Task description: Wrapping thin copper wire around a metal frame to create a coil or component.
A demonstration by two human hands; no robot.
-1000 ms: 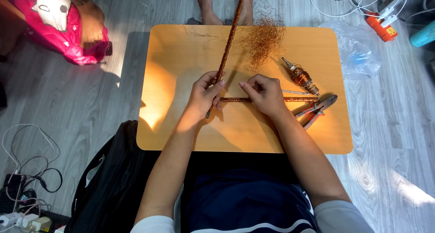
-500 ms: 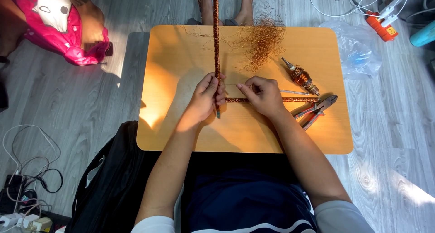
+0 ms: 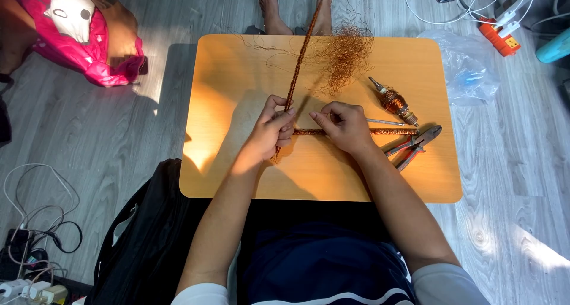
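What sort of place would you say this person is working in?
Probably a home floor used as a makeshift workspace: a low wooden table on grey floorboards, with a power strip and tangled copper wire about.

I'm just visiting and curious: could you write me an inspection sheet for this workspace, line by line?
Surface: low orange table on a grey plank floor, partly sunlit.
Job's things: a long copper-wrapped rod held by the left hand; a second copper-wrapped rod lying across the table, its end under the right hand.
Clutter: loose copper wire tangle, a wound motor core, pliers, a clear plastic bag.
Grippers: both hands closed on the rods.
Cables: white leads and an orange power strip top right; more cables bottom left.
Surroundings: another person's bare feet, pink bag, black bag.
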